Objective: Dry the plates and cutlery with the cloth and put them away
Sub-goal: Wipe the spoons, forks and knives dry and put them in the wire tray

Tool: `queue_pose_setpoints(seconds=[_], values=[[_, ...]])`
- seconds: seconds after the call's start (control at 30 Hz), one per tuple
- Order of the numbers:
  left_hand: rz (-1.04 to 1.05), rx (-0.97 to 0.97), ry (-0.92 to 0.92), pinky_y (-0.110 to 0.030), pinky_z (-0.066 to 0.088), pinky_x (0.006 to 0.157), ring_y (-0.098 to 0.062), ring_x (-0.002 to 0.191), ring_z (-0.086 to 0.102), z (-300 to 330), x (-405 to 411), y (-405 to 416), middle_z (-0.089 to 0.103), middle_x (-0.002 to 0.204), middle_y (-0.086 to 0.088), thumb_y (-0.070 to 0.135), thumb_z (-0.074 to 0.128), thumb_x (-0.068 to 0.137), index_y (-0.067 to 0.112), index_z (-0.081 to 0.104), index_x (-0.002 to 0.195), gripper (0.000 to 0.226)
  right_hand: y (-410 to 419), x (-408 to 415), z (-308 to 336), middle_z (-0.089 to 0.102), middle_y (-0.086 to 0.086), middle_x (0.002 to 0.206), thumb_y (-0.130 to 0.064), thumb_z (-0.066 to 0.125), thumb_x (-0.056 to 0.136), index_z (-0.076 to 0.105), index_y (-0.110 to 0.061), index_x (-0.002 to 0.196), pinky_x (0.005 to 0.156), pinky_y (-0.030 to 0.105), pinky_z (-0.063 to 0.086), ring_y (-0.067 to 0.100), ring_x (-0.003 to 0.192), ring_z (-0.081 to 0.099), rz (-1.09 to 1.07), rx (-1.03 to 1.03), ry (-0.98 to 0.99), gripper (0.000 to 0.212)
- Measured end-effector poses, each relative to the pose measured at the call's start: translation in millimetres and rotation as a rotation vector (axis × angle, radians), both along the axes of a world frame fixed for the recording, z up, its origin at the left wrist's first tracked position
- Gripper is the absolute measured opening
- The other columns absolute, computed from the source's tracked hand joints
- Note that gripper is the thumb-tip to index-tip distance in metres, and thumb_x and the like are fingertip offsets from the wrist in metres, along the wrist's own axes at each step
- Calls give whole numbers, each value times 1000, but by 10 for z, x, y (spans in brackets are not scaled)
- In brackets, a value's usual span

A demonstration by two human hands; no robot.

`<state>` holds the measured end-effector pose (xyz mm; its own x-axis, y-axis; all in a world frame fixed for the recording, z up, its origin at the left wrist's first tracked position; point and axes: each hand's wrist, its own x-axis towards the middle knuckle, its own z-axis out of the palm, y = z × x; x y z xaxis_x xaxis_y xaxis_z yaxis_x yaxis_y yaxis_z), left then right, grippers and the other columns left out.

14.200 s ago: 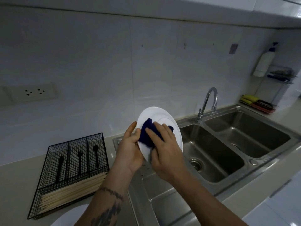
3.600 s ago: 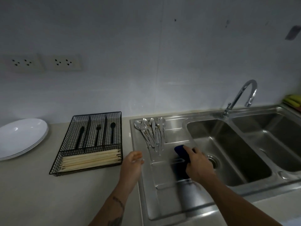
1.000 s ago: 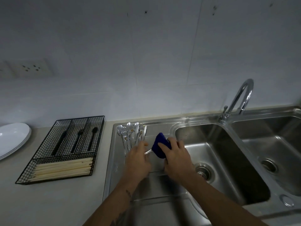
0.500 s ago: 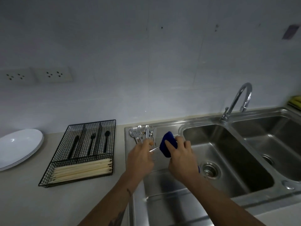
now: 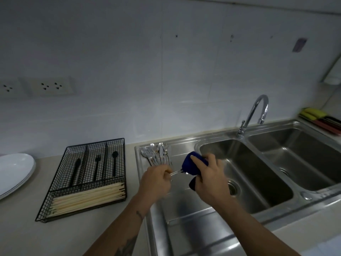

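My left hand grips the handle of one silver piece of cutlery above the steel draining board. My right hand holds the dark blue cloth wrapped around that piece's other end, so I cannot tell whether it is a spoon or a fork. A pile of several silver spoons and forks lies at the back of the draining board. White plates are stacked on the counter at the far left. A black wire cutlery tray sits between plates and sink.
The wire tray holds black cutlery in its back compartments and pale chopsticks in front. Right of the draining board lie two sink basins with a curved tap. Sponges rest at the far right; wall sockets sit above the counter.
Within the last second my left hand has lifted one silver piece from the pile. My right hand has closed the blue cloth around its end. Both hands hold about the same place.
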<state>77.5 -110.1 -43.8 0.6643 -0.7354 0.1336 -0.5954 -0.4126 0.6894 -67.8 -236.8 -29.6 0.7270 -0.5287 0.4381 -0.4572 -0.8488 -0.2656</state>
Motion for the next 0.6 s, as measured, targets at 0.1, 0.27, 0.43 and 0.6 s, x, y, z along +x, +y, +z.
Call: queue_pose_setpoints(seconds=[0.1, 0.27, 0.43, 0.6], values=[[-36, -56, 60, -30, 55, 61, -7, 65, 61, 68, 22, -9, 62, 74, 11, 7, 50, 93, 23, 67, 111, 30, 57, 32, -132, 48, 10, 128, -10, 72, 64, 52, -23, 133, 81, 34, 48, 28, 102, 49, 50, -34, 83, 73], [-49, -117, 50, -37, 48, 54, -10, 51, 47, 57, 56, 83, 52, 60, 4, 7, 53, 90, 33, 53, 111, 33, 23, 55, -123, 47, 11, 129, -7, 72, 66, 49, -21, 134, 78, 37, 53, 31, 104, 49, 5, 19, 46, 73], [-37, -146, 82, -34, 49, 54, -9, 50, 48, 101, 94, 90, 55, 59, 1, 21, 63, 90, 37, 51, 111, 29, 4, 92, -113, 48, 8, 131, -9, 69, 68, 45, -25, 138, 83, 35, 48, 26, 103, 46, 75, -48, 74, 76], [-11, -130, 78, -27, 41, 49, -7, 48, 42, 34, 72, 107, 50, 57, 5, 25, 68, 89, 41, 50, 111, 32, -11, 102, -102, 50, 4, 128, -10, 67, 69, 45, -27, 137, 81, 34, 48, 24, 100, 45, 105, -1, 68, 73]])
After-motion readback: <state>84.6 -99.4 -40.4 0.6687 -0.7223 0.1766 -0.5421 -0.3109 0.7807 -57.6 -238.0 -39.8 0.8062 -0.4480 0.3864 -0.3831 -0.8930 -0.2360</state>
